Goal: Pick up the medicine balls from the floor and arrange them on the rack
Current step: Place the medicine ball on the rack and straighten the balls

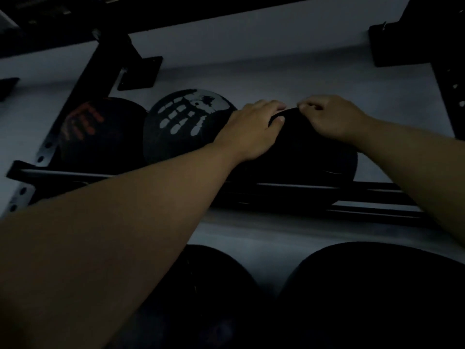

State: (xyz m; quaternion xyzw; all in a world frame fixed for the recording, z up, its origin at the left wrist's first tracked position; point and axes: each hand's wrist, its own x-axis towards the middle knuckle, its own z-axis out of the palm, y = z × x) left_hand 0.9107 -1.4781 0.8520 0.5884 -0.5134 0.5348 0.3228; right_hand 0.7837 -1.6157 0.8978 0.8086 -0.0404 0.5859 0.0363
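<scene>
Three dark medicine balls sit in a row on the black rack rails (314, 195). The left ball (100, 137) carries an orange hand print. The middle ball (183, 127) has a white hand print. The plain black ball (302, 152) on the right is under both my hands. My left hand (251, 129) lies flat over its upper left side, thumb on top. My right hand (334, 117) curls over its upper right, fingers bent against the surface. Two more dark balls (201, 285) (377, 293) rest on the shelf below.
A black rack upright with holes (83, 96) slants along the left, and another upright (450, 79) stands at the right edge. A pale wall (251, 59) runs behind the rack. The rails to the right of the black ball are bare.
</scene>
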